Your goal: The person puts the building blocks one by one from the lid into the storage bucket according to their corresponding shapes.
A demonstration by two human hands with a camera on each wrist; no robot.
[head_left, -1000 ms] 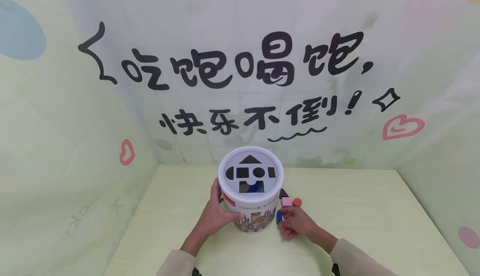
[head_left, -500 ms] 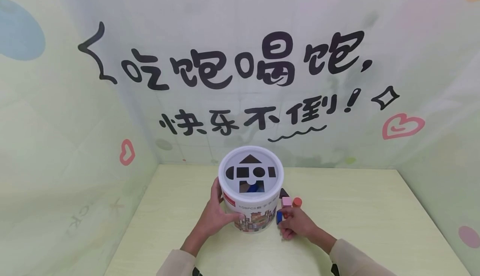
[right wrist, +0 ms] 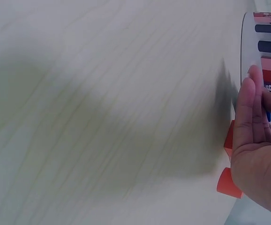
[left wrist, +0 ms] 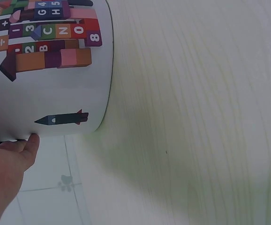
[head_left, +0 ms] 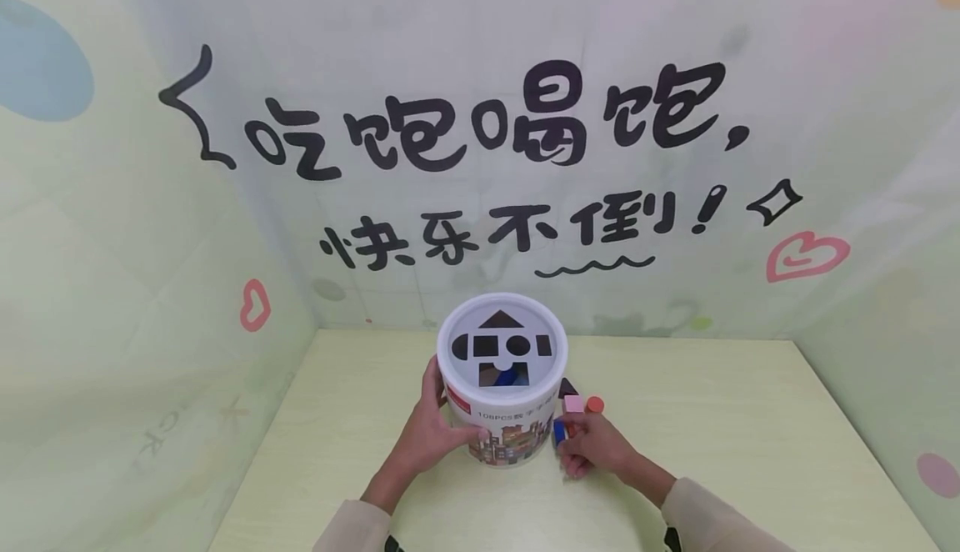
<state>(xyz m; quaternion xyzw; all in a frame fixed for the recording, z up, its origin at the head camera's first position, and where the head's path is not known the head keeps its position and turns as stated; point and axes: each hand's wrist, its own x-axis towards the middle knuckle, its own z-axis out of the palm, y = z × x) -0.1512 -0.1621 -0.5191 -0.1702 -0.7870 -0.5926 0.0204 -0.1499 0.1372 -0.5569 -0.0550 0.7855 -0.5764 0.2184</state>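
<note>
A white round bucket [head_left: 498,431] printed with toy blocks stands on the table, its lid [head_left: 462,378] cut with shaped holes. My left hand [head_left: 431,434] grips the bucket's left side, thumb across the front and fingers round behind. In the left wrist view, part of that hand [left wrist: 6,176] shows beside the bucket wall [left wrist: 60,96]. To the right of the bucket, my right hand [head_left: 597,445] pinches a small blue block [head_left: 559,433] between thumb and fingers. The right wrist view shows this hand [right wrist: 257,150] close to the bucket, the blue block [right wrist: 268,116] mostly hidden.
Behind the right hand sit a pink block [head_left: 573,403], a red cylinder [head_left: 595,404] and a dark triangular block [head_left: 567,387]. A red block [right wrist: 229,138] is partly covered by the right hand. A printed curtain wall [head_left: 480,202] rises behind the table [head_left: 712,419].
The blue block has turned slightly at the right fingertips. Both hands and the bucket stay almost in place.
</note>
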